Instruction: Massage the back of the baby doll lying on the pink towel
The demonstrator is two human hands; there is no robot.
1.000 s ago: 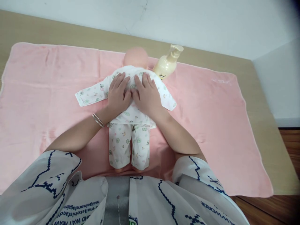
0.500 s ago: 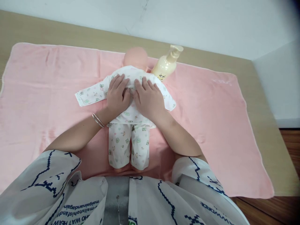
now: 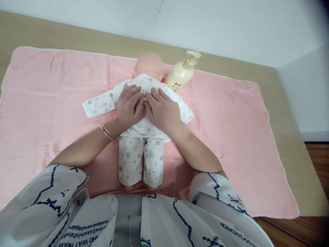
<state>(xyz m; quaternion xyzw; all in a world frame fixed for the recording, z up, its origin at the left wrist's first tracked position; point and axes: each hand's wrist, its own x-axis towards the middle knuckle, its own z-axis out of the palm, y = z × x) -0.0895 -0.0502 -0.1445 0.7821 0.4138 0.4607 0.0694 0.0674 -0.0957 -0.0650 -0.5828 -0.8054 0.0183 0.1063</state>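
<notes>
A doll lies on the pink cloth, its bald head at the far end. It wears a white printed shirt and matching trousers. My left hand rests on the left half of the shirt's upper body, fingers curled in towards the thumb on the fabric. Opposite it, my right hand presses on the right half, its fingers bent inward too. Between the thumbs and fingertips a small fold of shirt bunches up. Beside the doll's head, a cream pump bottle lies tilted on the cloth.
A pink cloth covers most of the wooden tabletop. A white wall rises behind the table. On the right, dark wooden flooring shows beyond the table edge.
The fingers of both hands have drawn in towards the thumbs, and a fold of the shirt has gathered between them. The doll and bottle stay practically in place.
</notes>
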